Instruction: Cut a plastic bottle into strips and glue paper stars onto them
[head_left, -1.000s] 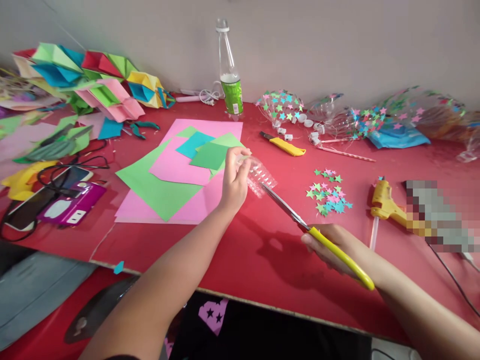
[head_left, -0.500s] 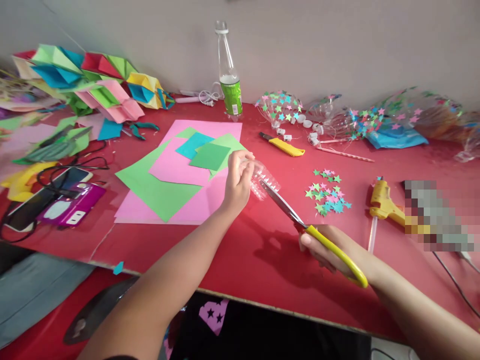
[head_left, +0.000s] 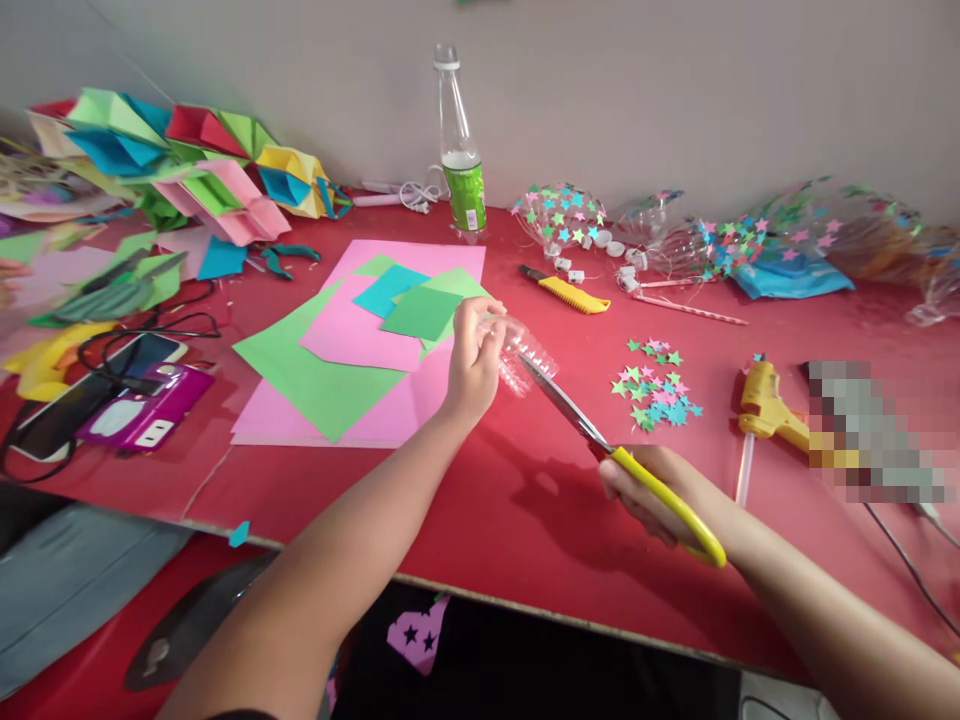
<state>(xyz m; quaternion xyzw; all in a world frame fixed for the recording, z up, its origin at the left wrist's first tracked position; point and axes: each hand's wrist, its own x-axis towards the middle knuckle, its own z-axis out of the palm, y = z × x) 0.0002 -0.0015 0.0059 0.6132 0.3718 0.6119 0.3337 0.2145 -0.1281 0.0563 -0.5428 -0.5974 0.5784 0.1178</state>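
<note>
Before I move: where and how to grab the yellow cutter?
Likely best: take the cutter by its yellow handle, from the near right, pinching across its width. It lies slanted, handle end toward the near right, dark tip pointing away to the left.

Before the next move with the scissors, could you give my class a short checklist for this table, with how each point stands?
1. Left hand grips the plastic: ok.
2. Right hand holds the scissors by the handle: ok.
3. Left fingers clear of the blades: ok, apart, though near the tips.
4. Plastic set between the blades: cannot tell; the tips overlap it in this view.
5. Stars away from the blades: ok, grouped off to the right.
6. Spare tools put away: not ok; the cutter and glue gun lie on the table.
</note>
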